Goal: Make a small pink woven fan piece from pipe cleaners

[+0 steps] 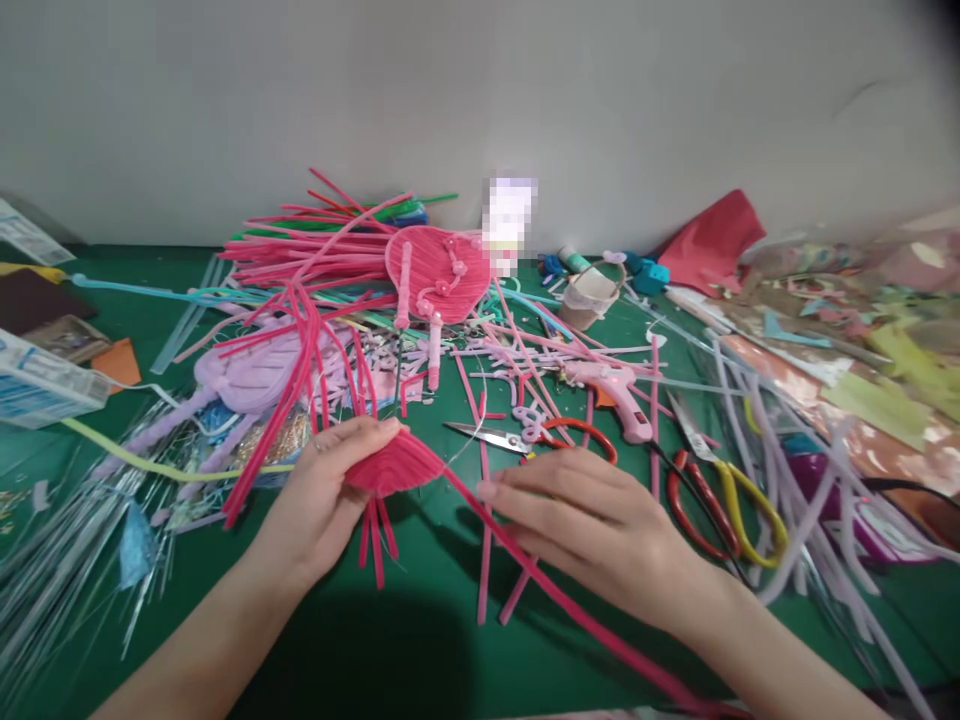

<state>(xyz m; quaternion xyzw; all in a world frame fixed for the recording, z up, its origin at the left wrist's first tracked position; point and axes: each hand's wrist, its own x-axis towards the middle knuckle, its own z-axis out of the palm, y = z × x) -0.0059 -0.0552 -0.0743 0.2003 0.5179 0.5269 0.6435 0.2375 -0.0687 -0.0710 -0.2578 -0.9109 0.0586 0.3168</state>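
Note:
My left hand [319,500] is closed around a folded fan of deep pink pipe cleaners [397,462], thumb on top. Several short ends hang below it, and longer pink stems rise behind the hand. From the fan's right tip one long pink pipe cleaner [592,625] runs down to the lower right. My right hand [592,520] is curled at that strand, fingertips against it close to the fan; the thumb is largely hidden. A thin pale wire [481,400] loops up from the fan's tip. Just beyond my right hand lie red-handled scissors [499,437].
A pink heart-shaped piece [442,275] stands at the back beside a bright phone screen [510,220]. A pink glue gun [619,395] and scissors with red and yellow handles [701,490] lie right. Lilac pipe cleaners [810,480] spread at the right; a lilac piece [251,370] lies left.

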